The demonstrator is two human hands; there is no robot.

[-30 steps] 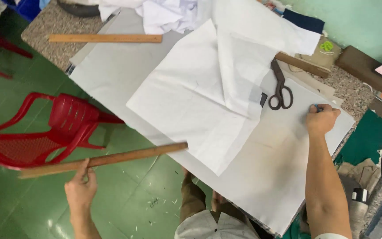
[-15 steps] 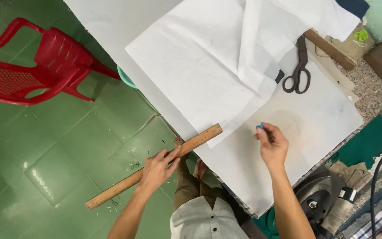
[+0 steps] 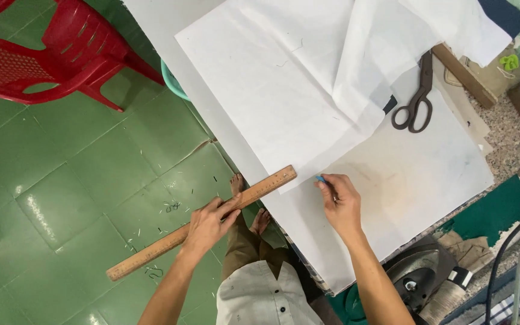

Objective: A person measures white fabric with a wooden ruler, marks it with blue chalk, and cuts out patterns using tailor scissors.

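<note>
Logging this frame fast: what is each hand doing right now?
Left hand: shut on the ruler.
Right hand: pinching a small blue chalk.

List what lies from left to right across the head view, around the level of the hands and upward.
Red plastic chair → long wooden ruler held in the left hand → right hand pinching a small blue chalk piece → dark metal scissors on the white table sheet → small green object.
</note>
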